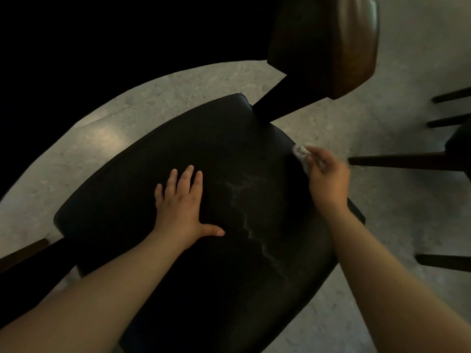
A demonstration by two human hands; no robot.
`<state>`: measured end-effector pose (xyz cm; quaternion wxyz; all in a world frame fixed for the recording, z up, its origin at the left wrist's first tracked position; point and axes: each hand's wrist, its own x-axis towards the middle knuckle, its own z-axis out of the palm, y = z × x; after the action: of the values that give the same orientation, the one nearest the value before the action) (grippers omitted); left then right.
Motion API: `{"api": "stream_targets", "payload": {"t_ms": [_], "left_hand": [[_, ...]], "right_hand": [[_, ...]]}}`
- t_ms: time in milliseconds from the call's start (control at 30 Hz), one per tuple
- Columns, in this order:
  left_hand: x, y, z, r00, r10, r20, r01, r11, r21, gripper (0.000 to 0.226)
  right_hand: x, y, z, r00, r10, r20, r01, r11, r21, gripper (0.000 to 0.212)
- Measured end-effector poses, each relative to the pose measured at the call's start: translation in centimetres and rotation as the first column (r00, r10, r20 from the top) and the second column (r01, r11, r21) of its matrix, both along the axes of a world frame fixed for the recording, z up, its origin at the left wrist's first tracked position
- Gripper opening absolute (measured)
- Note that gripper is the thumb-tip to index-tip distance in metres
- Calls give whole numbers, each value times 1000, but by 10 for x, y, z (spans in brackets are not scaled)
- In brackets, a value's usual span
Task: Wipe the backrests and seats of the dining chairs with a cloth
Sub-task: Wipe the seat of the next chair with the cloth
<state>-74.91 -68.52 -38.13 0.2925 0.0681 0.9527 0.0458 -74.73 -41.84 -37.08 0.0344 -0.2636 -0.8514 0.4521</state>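
Right hand (327, 179) gripping cloth (300, 152) at seat (153, 154) edge

the seat (178, 138) looked like smooth black leather with a dull sheen, marked by pale dusty streaks (251, 231) near its middle. the backrest (328, 44) was brown, leather-like and slightly glossy, on a dark matt post. the cloth (300, 152) looked soft, white and crumpled, and the floor (331, 118) was speckled polished stone.
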Motion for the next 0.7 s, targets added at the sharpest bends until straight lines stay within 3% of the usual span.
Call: {"api": "stream_targets", "payload": {"t_ms": [100, 300, 533, 700], "left_hand": [[1, 2, 1, 1000, -2, 3, 3, 1000, -25, 138], [-2, 4, 4, 999, -3, 34, 4, 1000, -27, 138], [-2, 7, 4, 999, -8, 44, 11, 999, -53, 138], [-4, 9, 9, 997, -16, 69, 20, 998, -58, 137]], "right_hand": [[13, -23, -5, 1000, -20, -10, 20, 999, -34, 31], [46, -40, 0, 985, 165, -40, -166, 985, -33, 28], [19, -2, 0, 996, -90, -6, 89, 992, -85, 27], [51, -44, -4, 999, -1, -33, -3, 995, -95, 26]]}}
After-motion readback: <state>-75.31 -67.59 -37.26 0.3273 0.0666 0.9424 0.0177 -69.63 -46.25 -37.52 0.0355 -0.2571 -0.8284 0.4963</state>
